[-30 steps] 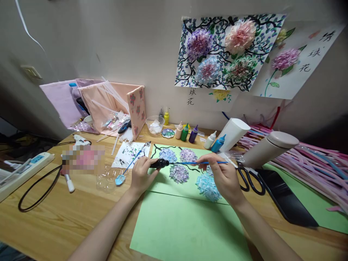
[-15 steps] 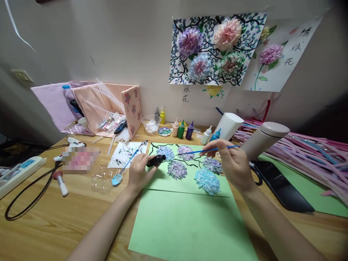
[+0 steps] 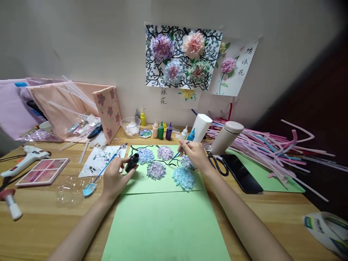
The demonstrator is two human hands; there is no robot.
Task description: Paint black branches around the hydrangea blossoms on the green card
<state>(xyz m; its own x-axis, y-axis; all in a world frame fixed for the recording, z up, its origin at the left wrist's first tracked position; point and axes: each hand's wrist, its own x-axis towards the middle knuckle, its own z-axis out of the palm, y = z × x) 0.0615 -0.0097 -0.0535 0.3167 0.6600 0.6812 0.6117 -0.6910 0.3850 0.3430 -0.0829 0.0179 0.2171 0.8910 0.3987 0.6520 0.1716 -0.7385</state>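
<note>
My left hand grips a small black paint bottle, its open mouth tilted up and to the right. Between the thumb and fingers of my right hand is a blue paintbrush, slanting down so its tip is at a black painted branch on the green paper. Around the tip lie fluffy flowers: a lilac one, a purple one, a blue one and a turquoise one. My right hand partly covers another purple flower.
Paint bottles line the back, beside a clear bowl. A white cup, tumbler, scissors and phone stand or lie right. Left are a stained paper sheet, second brush and glue gun.
My view has turned right, bringing a tape roll into sight. The brush now points more steeply down to the paper. The black bottle is tilted more upright in my left hand.
</note>
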